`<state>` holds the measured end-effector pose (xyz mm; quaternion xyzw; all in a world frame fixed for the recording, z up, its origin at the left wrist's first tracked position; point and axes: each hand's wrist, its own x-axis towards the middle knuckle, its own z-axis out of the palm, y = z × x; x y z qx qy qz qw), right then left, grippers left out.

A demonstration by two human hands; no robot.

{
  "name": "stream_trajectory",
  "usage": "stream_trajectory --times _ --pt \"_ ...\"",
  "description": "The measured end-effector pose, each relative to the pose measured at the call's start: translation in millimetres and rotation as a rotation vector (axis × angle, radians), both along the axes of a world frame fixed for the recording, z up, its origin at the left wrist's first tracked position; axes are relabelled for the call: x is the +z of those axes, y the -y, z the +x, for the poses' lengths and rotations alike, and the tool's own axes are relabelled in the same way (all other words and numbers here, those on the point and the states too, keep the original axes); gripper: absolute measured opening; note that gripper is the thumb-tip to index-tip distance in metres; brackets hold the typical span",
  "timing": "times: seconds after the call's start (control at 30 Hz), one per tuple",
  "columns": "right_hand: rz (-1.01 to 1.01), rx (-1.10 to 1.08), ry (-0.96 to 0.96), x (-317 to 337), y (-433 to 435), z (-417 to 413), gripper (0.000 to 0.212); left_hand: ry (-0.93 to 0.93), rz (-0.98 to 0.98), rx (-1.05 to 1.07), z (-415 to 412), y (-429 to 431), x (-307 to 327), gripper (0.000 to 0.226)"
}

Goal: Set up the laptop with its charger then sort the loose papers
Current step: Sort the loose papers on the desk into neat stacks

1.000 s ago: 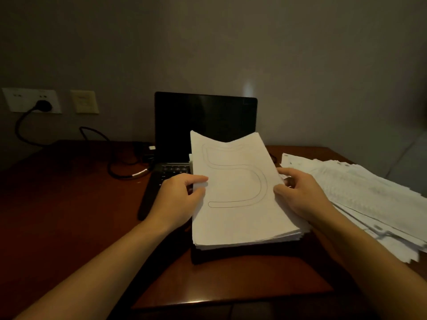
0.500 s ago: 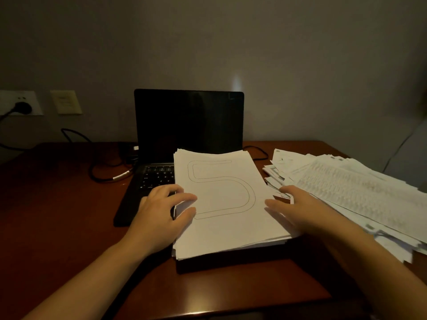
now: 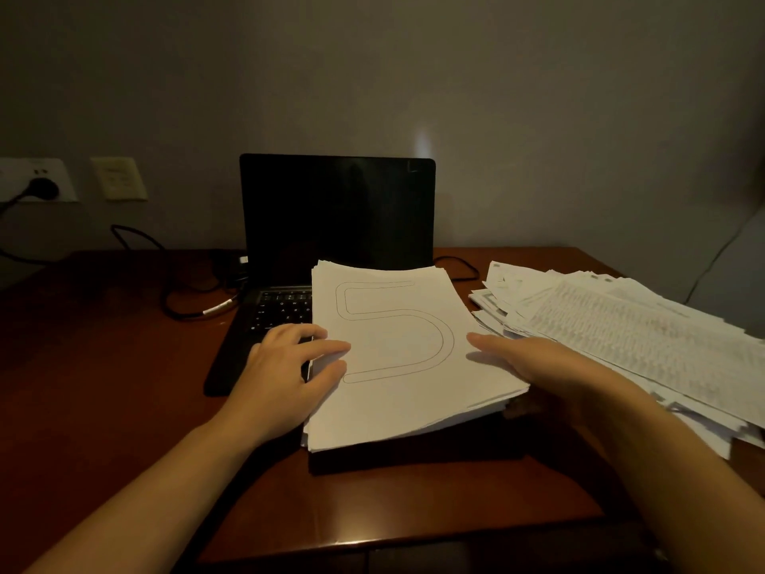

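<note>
Two hands: the left hand [image 3: 285, 366] and the right hand [image 3: 534, 366] flank a squared stack of paper [image 3: 405, 403], one at each long edge.
Left hand: fingers nearly straight and slightly spread, with the forefinger and thumb laid on the stack's left edge; it grips nothing.
Right hand: flat, with fingers straight, along the stack's right edge (whether it touches the paper or hovers just over it cannot be told); it holds nothing.
Edges: the near edge of the desk [image 3: 103, 345] runs below both forearms.
Open room: bare red-brown wood shows left of the left hand and nearer than both wrists.
Stack: white sheets, evenly aligned, lying between the hands on the laptop's base and covering the right part of the keyboard [image 3: 283, 310].
Laptop [image 3: 337, 213]: open, screen dark, upright beyond the fingertips of both hands.
Charger cable [image 3: 182, 300]: black, looped on the desk beyond and left of the left hand; a black plug [image 3: 41, 187] sits in a white wall socket [image 3: 62, 180] farther left.
Loose papers [image 3: 621, 333]: an untidy fanned heap of printed sheets just right of the right hand.
Writing: the stack's top sheet bears a thin outline like a large figure 5; the print on the loose papers is too small to read.
</note>
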<state>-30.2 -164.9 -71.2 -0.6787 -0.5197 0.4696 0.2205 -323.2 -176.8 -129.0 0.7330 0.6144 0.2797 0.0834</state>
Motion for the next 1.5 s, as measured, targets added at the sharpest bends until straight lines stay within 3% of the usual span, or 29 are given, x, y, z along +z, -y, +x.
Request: stream_trajectory --times 0.13,0.27,0.53,0.7,0.8,0.93,1.03,1.1,1.23,1.3,1.5 --pt "-0.103 -0.058 -0.271 4.5 1.4 1.1 0.043 0.007 -0.005 -0.021 -1.0 0.1 0.1 0.033" --pt "-0.156 -0.045 -0.363 3.4 0.6 4.9 0.037 0.025 0.009 -0.037 -1.8 1.9 0.8 0.030" --pt "-0.099 -0.077 -0.318 9.2 7.3 -3.3 0.024 0.444 0.062 0.008 -8.1 5.6 13.0 0.021" --pt "-0.120 -0.057 -0.275 13.9 19.5 -11.3 0.014 0.530 0.053 0.016 -5.7 25.6 11.7 0.017" --pt "-0.035 -0.065 -0.376 7.3 28.9 -15.6 0.021 0.649 -0.035 -0.001 -7.7 37.6 13.0 0.028" --pt "0.092 -0.037 -0.529 -11.4 39.8 -19.8 0.036 0.824 -0.148 -0.015 -11.8 50.1 19.6 0.064" --pt "0.162 0.028 -0.591 -17.4 46.2 -27.9 0.045 1.022 -0.284 0.021 -20.3 53.0 30.8 0.088" --pt "0.190 0.072 -0.622 -15.2 49.6 -34.9 0.053 1.177 -0.408 0.038 -30.6 52.5 40.6 0.092" --pt "0.220 0.197 -0.629 -12.8 51.8 -59.1 0.053 1.281 -0.619 -0.026 -58.1 50.8 57.0 0.047" --pt "0.223 0.254 -0.613 -13.3 49.7 -77.9 0.051 1.234 -0.542 0.017 -73.4 50.6 58.9 0.030" --pt "0.204 0.358 -0.559 -13.9 27.6 -156.0 0.055 1.104 -0.238 0.142 -137.2 67.1 54.9 0.031"
